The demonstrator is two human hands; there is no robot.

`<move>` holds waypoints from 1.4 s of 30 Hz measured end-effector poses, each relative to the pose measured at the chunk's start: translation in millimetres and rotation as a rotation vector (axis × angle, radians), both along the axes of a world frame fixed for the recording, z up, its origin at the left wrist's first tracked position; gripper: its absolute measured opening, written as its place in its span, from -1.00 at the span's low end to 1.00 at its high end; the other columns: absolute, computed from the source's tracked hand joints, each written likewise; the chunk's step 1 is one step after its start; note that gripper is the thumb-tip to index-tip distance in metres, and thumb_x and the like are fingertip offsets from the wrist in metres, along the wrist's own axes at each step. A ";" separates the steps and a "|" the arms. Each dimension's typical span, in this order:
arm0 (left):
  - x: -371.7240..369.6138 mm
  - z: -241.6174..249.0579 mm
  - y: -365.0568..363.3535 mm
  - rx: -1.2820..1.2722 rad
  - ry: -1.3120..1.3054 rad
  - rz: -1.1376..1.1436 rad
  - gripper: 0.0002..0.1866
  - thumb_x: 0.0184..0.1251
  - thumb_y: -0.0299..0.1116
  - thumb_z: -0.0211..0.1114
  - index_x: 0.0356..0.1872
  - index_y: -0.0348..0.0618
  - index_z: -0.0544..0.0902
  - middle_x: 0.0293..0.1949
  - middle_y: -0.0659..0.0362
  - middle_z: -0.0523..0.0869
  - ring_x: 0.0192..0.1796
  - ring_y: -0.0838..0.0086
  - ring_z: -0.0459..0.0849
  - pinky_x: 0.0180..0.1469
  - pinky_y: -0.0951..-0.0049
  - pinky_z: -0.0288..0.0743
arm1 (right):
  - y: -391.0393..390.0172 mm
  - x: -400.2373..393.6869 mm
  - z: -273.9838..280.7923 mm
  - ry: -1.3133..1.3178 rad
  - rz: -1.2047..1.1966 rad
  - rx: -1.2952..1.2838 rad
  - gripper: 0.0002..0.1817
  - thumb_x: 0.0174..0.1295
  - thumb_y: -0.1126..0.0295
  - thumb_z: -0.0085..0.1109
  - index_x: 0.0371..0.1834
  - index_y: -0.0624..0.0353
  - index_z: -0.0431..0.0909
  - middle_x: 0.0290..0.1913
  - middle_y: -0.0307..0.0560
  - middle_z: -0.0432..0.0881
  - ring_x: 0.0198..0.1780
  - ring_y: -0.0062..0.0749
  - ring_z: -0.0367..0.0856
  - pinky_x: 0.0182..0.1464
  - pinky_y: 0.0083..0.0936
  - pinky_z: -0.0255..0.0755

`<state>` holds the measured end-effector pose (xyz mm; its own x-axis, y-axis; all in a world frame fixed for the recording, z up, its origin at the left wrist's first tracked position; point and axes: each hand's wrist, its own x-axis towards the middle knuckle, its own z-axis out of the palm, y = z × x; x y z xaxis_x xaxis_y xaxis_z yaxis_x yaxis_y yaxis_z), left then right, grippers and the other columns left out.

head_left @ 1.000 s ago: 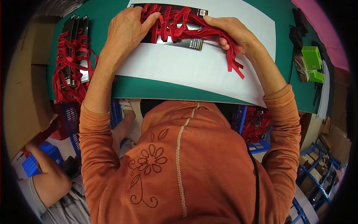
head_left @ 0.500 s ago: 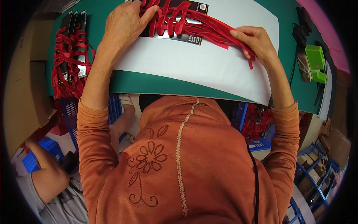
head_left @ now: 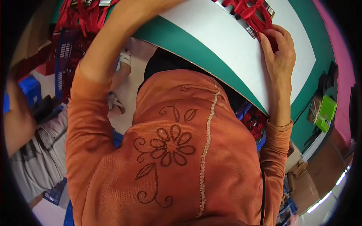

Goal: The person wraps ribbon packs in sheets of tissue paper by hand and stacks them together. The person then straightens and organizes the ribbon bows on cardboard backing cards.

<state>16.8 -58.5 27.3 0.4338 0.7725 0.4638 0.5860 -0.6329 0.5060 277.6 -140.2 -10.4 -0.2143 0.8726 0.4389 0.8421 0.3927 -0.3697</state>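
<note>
My right hand point(head_left: 281, 47) is closed at the end of a black card point(head_left: 252, 31), its thumb and fingers pinching the red ribbons point(head_left: 250, 11) looped across it. Card and ribbons lie on a white sheet point(head_left: 211, 34) and are partly cut off by the top edge of the view. My left hand point(head_left: 164, 4) reaches to the top edge, away from the card; its fingers are out of view, so whatever it holds cannot be seen.
More carded red ribbons point(head_left: 88, 15) hang at the green table's point(head_left: 169, 39) left end. A bright green holder point(head_left: 326, 113) is at the right. Below left are a blue crate point(head_left: 60, 71) and another person's arm point(head_left: 19, 116). Red ribbons fill a bin under the table.
The view has turned and shifted. My left hand has left the carded ribbons and moved to the top edge. My right hand now grips closer to the card, with the ribbon tails no longer stretched out.
</note>
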 end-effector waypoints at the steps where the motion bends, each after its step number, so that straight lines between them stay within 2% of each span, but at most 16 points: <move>1: -14.9 11.7 -31.7 -0.213 0.067 0.030 -0.72 0.29 -0.22 0.16 -0.38 -0.30 0.54 -0.43 0.08 0.57 -0.46 0.36 0.46 -0.35 0.45 0.38 | -0.8 -1.7 -5.9 -0.019 -0.029 -0.020 -0.82 0.15 0.40 0.28 -0.27 0.29 0.63 -0.05 -0.04 0.59 -0.20 -0.35 0.56 -0.19 -0.56 0.50; 4: -63.2 -1.7 -80.1 -0.699 0.243 -0.286 -0.89 0.22 -0.48 0.16 -0.48 -0.26 0.54 -0.57 0.25 0.49 -0.56 0.60 0.34 -0.51 0.65 0.23 | 0.0 -3.5 -8.2 -0.036 -0.057 -0.043 -0.84 0.14 0.42 0.27 -0.29 0.30 0.61 -0.07 -0.02 0.57 -0.14 -0.31 0.55 -0.12 -0.52 0.48; 7: -59.9 -25.3 -118.5 -0.560 -0.242 -0.019 -0.93 0.16 -0.56 0.18 -0.49 -0.22 0.60 -0.53 0.27 0.57 -0.49 0.50 0.47 -0.38 0.58 0.37 | -2.1 -5.1 -1.2 -0.068 -0.071 -0.099 -0.85 0.13 0.46 0.25 -0.29 0.32 0.58 -0.05 0.01 0.55 -0.11 -0.25 0.54 -0.06 -0.48 0.45; 10: -86.9 -16.8 -136.5 -1.106 0.012 -0.190 -0.77 0.16 -0.49 0.24 -0.14 -0.25 0.61 -0.07 0.16 0.63 -0.16 0.37 0.59 -0.11 0.52 0.43 | -3.9 -10.0 0.7 -0.050 -0.075 -0.075 -0.86 0.12 0.49 0.23 -0.31 0.32 0.55 -0.02 0.06 0.51 -0.05 -0.16 0.50 -0.01 -0.44 0.42; 12: -67.5 -80.6 -151.2 -0.772 -0.200 -0.088 -0.65 0.29 -0.36 0.15 0.08 -0.21 0.51 0.01 0.02 0.53 -0.10 0.21 0.52 -0.01 0.35 0.40 | -4.5 -5.4 -0.7 0.001 -0.079 -0.075 -0.86 0.05 0.50 0.27 -0.34 0.28 0.55 -0.05 0.04 0.53 -0.07 -0.16 0.51 -0.02 -0.41 0.42; 14: -61.0 -192.2 -183.2 -0.534 0.121 0.035 -0.57 0.37 -0.21 0.06 0.20 -0.15 0.45 0.19 -0.10 0.39 0.19 -0.01 0.36 0.23 0.18 0.25 | -1.8 -7.8 -2.8 0.010 -0.068 -0.028 -0.86 0.04 0.50 0.27 -0.34 0.28 0.55 -0.05 0.03 0.53 -0.07 -0.16 0.50 -0.02 -0.41 0.42; 17: -57.3 -190.3 -181.8 -0.688 0.115 0.006 -0.51 0.38 -0.13 0.02 0.27 -0.09 0.39 0.29 -0.16 0.26 0.35 -0.15 0.13 0.34 0.08 0.11 | -7.2 -4.9 -6.7 -0.014 -0.091 0.006 -0.85 0.03 0.51 0.27 -0.33 0.27 0.55 -0.05 0.03 0.53 -0.06 -0.16 0.50 -0.01 -0.41 0.42; 22: -58.8 -176.5 -176.2 -0.750 0.032 -0.069 -0.55 0.37 -0.14 0.04 0.22 -0.07 0.45 0.30 -0.12 0.28 0.36 -0.15 0.14 0.32 0.06 0.15 | -7.3 0.5 -13.1 -0.038 -0.064 0.026 -0.86 0.11 0.50 0.23 -0.28 0.29 0.55 0.00 0.04 0.51 -0.03 -0.17 0.50 -0.01 -0.42 0.44; 24: -56.0 -174.9 -184.6 -0.610 0.289 0.002 -0.61 0.36 -0.18 0.05 0.12 -0.12 0.54 0.28 -0.08 0.32 0.30 -0.10 0.24 0.31 0.06 0.16 | -8.2 -0.3 -13.0 -0.013 -0.076 0.042 -0.83 0.08 0.49 0.24 -0.25 0.27 0.56 -0.01 0.02 0.52 -0.04 -0.15 0.50 -0.02 -0.41 0.43; 25: -57.2 -172.0 -185.5 -0.467 0.186 -0.082 -0.64 0.34 -0.22 0.06 0.04 -0.17 0.60 0.21 -0.04 0.43 0.24 -0.05 0.35 0.30 0.08 0.18 | -10.1 -0.5 -15.7 0.061 -0.058 0.073 -0.82 0.06 0.49 0.25 -0.25 0.26 0.57 -0.02 0.01 0.53 -0.05 -0.15 0.50 -0.02 -0.36 0.42; 27: -70.5 -200.1 -183.5 -0.540 0.074 -0.223 -0.63 0.34 -0.23 0.06 0.04 -0.19 0.60 0.14 -0.02 0.52 0.19 -0.01 0.41 0.26 0.11 0.22 | -7.6 9.1 -30.4 0.062 -0.044 0.160 -0.85 0.03 0.47 0.25 -0.32 0.22 0.56 -0.05 -0.02 0.55 -0.07 -0.15 0.51 -0.01 -0.32 0.39; 32: -69.7 -175.6 -154.5 -0.747 0.374 -0.263 -0.63 0.35 -0.23 0.04 0.00 -0.24 0.63 0.07 -0.03 0.57 0.03 0.12 0.48 0.13 0.23 0.32 | -10.3 8.9 -19.4 0.091 -0.052 0.156 -0.84 0.04 0.35 0.26 -0.37 0.16 0.54 -0.09 -0.07 0.51 -0.08 -0.22 0.50 0.03 -0.34 0.37; 35: -81.3 -167.3 -147.5 -0.742 0.164 -0.288 -0.63 0.36 -0.21 0.04 -0.05 -0.27 0.65 0.05 -0.06 0.58 0.03 0.10 0.47 0.10 0.22 0.34 | -38.6 8.8 17.7 0.054 -0.074 0.371 -0.86 0.07 0.37 0.23 -0.36 0.17 0.56 -0.15 -0.11 0.57 -0.18 -0.27 0.53 -0.09 -0.41 0.42; 37: -96.3 -169.0 -130.5 -1.120 0.227 -0.013 -0.54 0.40 -0.14 -0.01 0.13 -0.26 0.52 0.08 -0.16 0.54 0.06 -0.02 0.44 0.11 0.16 0.32 | -90.0 10.2 37.9 0.556 0.182 -0.182 -0.89 0.11 0.41 0.20 -0.35 0.20 0.61 -0.28 -0.18 0.64 -0.39 -0.39 0.50 -0.29 -0.53 0.42; 39: -91.7 -181.9 -132.0 -1.095 0.340 -0.009 -0.51 0.41 -0.12 -0.03 0.18 -0.25 0.46 0.09 -0.19 0.52 0.05 -0.05 0.44 0.11 0.14 0.31 | -136.1 19.9 41.8 0.797 0.333 -0.721 -0.88 0.17 0.42 0.18 -0.35 0.22 0.65 -0.41 -0.21 0.66 -0.53 -0.49 0.41 -0.44 -0.62 0.35; 42: -69.8 -212.5 -135.9 -1.000 0.627 0.034 -0.41 0.43 -0.04 -0.08 0.34 -0.22 0.26 0.11 -0.28 0.46 0.03 -0.14 0.42 0.10 0.07 0.29 | -215.0 29.2 -32.9 0.834 -0.136 -0.733 -0.87 0.21 0.42 0.16 -0.35 0.24 0.65 -0.39 -0.22 0.66 -0.51 -0.54 0.41 -0.44 -0.66 0.31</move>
<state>-53.1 -194.3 -185.2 0.3424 0.6873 -0.6406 0.9176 -0.0979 0.3853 306.8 -355.2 -43.2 0.0240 0.9730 -0.2297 0.2416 -0.2286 -0.9431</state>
